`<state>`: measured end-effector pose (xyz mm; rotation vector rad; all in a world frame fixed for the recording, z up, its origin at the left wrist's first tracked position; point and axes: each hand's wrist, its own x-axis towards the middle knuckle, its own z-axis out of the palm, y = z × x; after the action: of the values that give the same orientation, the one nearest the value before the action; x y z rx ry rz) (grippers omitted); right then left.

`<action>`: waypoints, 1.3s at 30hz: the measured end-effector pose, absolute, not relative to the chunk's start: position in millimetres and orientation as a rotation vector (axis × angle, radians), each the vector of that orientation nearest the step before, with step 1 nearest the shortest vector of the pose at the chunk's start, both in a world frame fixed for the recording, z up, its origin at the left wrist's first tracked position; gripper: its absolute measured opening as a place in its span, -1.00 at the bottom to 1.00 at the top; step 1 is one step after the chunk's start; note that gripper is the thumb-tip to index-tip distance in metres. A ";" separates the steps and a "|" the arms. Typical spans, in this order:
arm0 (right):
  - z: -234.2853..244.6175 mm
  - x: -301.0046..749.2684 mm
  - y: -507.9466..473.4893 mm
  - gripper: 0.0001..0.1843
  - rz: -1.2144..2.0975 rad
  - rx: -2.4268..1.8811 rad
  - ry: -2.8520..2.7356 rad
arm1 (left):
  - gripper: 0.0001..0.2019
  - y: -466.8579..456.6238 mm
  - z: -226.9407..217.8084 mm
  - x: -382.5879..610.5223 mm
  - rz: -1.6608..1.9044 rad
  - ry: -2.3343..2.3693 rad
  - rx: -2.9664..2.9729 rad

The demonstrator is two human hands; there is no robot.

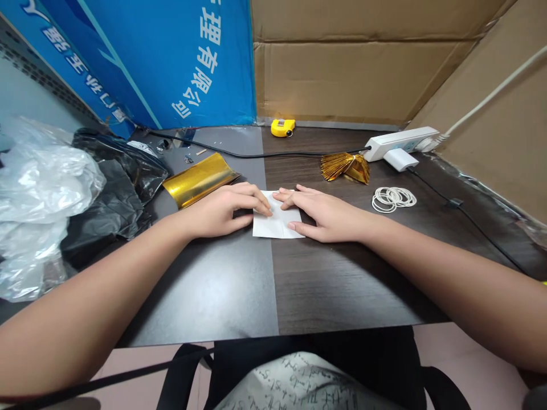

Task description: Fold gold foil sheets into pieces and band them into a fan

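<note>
A small white sheet of paper (273, 225) lies on the table in front of me, with a faint crease in it. My left hand (226, 208) rests at its left side, fingers stretched out and the fingertips on the paper. From the right, my right hand (320, 213) touches the sheet with fingers apart and the thumb near its lower right part. Just behind my left hand is a curled sheet of gold foil paper (200, 181). Farther right, a bundle of folded gold foil (345, 166) is tied at the middle.
Crumpled clear and black plastic bags (113, 191) lie at the left. White rubber bands (393, 199) sit right of my right hand. A white power strip (399, 142) with a plugged charger and a yellow tape measure (282, 127) stand at the back, before cardboard walls. A black cable (256, 155) crosses the table.
</note>
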<state>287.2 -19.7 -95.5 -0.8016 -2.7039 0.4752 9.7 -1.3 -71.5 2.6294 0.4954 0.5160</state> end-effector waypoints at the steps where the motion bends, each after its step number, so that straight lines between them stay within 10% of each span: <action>1: -95.6 287.2 -19.6 -0.59 0.468 -0.799 -2.703 | -0.77 -2.3 -71.2 10.6 0.549 0.486 2.636; 9: -93.1 284.0 -21.5 -0.65 0.245 -0.738 -2.708 | -0.88 -16.5 -85.1 32.0 1.122 0.685 2.879; 39: -100.7 289.7 -30.0 -0.79 0.283 -0.718 -2.508 | -0.78 -18.7 -87.2 33.1 0.626 0.330 2.763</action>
<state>289.7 -30.0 -100.7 -0.7181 -2.5077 0.2832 33.1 -18.7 -87.2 2.7633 0.3305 0.6262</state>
